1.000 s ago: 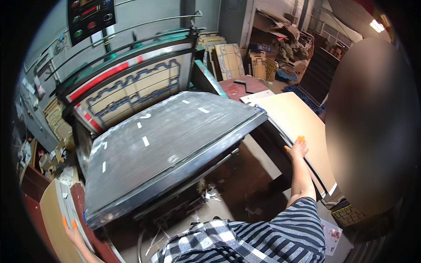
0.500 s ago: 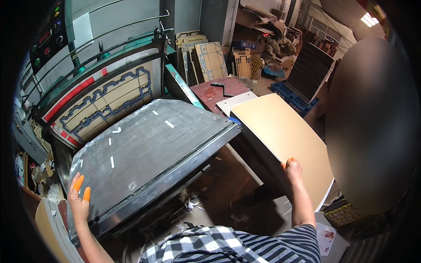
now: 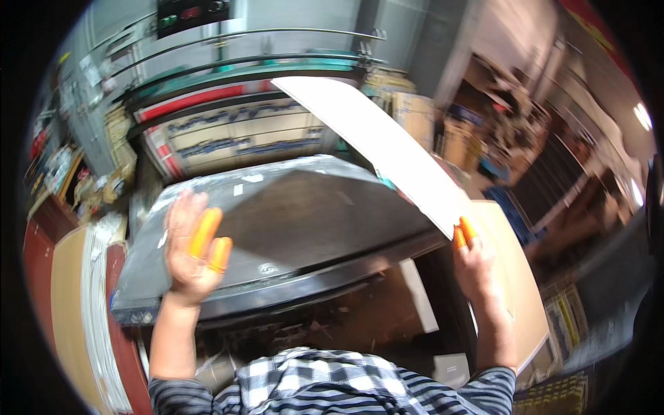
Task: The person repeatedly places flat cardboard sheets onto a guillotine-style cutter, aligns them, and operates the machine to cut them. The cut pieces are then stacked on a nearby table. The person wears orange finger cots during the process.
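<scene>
A large white sheet of board (image 3: 387, 149) is raised at a slant, its far end up in front of the upright panel. My right hand (image 3: 476, 252), with orange finger cots on two fingers, grips the sheet's near corner. My left hand (image 3: 194, 245), also with orange cots on two fingers, is open and holds nothing; it hovers over the left part of a dark flat metal press bed (image 3: 200, 280). The sheet throws a shadow on the bed. Behind the bed stands a die board (image 3: 242, 142) with blue-grey outlines. Tan-topped boards (image 3: 508, 259) lie beside my right forearm.
On the left, boards (image 3: 72, 277) stand on edge. A metal rail (image 3: 277, 32) and a control panel (image 3: 190, 15) are beyond the press. More boards (image 3: 413, 114) lean at the back. A blue pallet (image 3: 508, 207) lies to the right.
My right hand has lifted the white sheet off the tan-topped boards and swung it toward the bed. My left hand has risen from the bed's left edge. The view has turned right.
</scene>
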Tool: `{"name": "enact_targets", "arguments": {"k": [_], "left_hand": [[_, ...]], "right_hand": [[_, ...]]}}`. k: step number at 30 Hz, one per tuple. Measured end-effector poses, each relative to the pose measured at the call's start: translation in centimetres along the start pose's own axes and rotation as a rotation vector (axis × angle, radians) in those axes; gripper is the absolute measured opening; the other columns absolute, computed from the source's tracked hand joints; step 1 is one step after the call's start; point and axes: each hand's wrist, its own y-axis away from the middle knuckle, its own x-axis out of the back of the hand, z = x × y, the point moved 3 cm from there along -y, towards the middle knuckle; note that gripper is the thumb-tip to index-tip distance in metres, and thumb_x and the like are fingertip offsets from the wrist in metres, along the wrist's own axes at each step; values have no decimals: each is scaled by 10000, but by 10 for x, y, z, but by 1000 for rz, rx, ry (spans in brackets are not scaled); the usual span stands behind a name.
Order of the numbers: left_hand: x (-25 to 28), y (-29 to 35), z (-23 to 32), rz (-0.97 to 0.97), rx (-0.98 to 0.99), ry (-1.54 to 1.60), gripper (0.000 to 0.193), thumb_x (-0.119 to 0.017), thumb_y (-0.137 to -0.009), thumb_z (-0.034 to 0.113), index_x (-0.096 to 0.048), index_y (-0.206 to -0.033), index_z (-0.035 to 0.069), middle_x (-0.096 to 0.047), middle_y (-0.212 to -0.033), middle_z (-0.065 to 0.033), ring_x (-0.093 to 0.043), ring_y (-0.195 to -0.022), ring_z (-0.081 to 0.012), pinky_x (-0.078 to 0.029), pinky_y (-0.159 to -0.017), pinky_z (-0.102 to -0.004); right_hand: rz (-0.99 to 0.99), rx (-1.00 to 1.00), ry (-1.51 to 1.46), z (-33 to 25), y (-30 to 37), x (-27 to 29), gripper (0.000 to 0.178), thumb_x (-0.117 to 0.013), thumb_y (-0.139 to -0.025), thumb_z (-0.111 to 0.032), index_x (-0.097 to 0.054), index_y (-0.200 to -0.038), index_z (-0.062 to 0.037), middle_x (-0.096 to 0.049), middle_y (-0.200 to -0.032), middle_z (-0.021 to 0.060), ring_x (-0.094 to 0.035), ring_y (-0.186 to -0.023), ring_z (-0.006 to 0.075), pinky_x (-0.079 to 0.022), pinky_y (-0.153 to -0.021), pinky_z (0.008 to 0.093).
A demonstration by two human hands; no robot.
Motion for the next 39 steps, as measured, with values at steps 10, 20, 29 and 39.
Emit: {"name": "enact_targets", "arguments": {"k": [10, 20, 29, 39], "left_hand": [[-42, 81, -89, -577, 441, -287, 627, -538, -902, 519, -512, -1359, 90, -393, -1478, -98, -269, -1407, -347, -160, -1141, -548], [-47, 173, -157, -1173, 696, -83, 739, -359, -924, 645, -320, -1491, 173, -184, -1585, -73, -126, -1454, -362, -103, -1179, -462], [-53, 166, -140, -1261, 562, -26, 757, -292, -949, 635, -306, -1490, 105, -161, -1592, -62, -126, -1456, -354, -88, -1180, -476], [-77, 166, -200, -1215, 761, -170, 590, -435, -962, 429, -368, -1465, 129, -228, -1574, -38, -190, -1439, -334, -182, -1149, -501]], "right_hand": [[-43, 463, -706, -207, -104, -107, 373, -610, -865, -210, -593, -1191, -31, -626, -1145, 198, -623, -1027, 349, -499, -880, 439], [-688, 187, -561, -257, -97, -103, 809, -443, -894, -647, -405, -1390, -8, -383, -1468, 191, -279, -1388, 381, -244, -1102, 523], [-644, 151, -448, -239, -74, -82, 750, -448, -900, -625, -455, -1337, -15, -455, -1389, 191, -354, -1327, 372, -275, -1051, 527], [-641, 153, -644, -277, -124, -133, 613, -451, -930, -566, -482, -1311, -86, -478, -1370, 178, -345, -1329, 373, -283, -1073, 499]]}}
